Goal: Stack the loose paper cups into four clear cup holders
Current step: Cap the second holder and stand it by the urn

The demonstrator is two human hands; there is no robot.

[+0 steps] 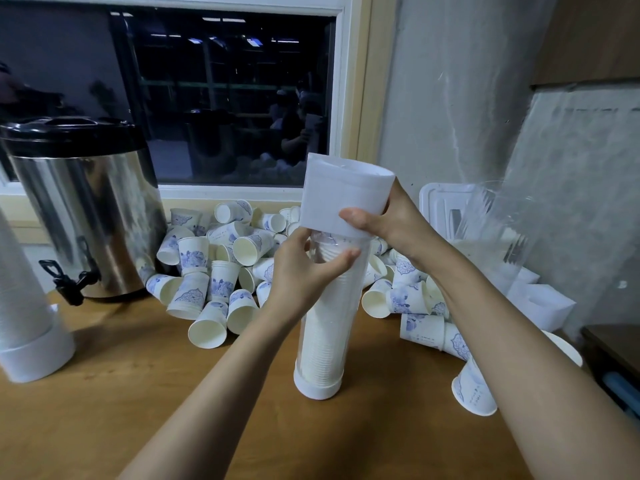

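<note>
Loose paper cups (221, 271), cream inside and printed with blue patterns outside, lie in a heap on the brown wooden surface (138, 393), just behind both hands and spreading to either side of them. Between the hands a tall clear plastic cup holder (322, 334) stands upright on its white round base (317, 388), packed with a nested column of cups that reaches up to the hands.

The left hand (304, 271) grips the upper part of this tube, fingers and thumb curled round it. The right hand (394, 226) holds a white cylindrical cap (343, 192), thumb across its front and fingers behind. The cap sits slightly tilted over the tube's top end, and whether it is pushed fully home cannot be told.

One more printed paper cup (472, 389) lies on its side under the right forearm. Far to the left of the left hand stands a second filled holder (24, 299) with a white base, and behind it a shiny steel drinks urn (90, 209) with a black lid and a black tap. To the right of the right hand a clear empty tube (498, 237) leans against the grey wall above white foam blocks (543, 303). A dark window (225, 98) lies beyond the heap.
</note>
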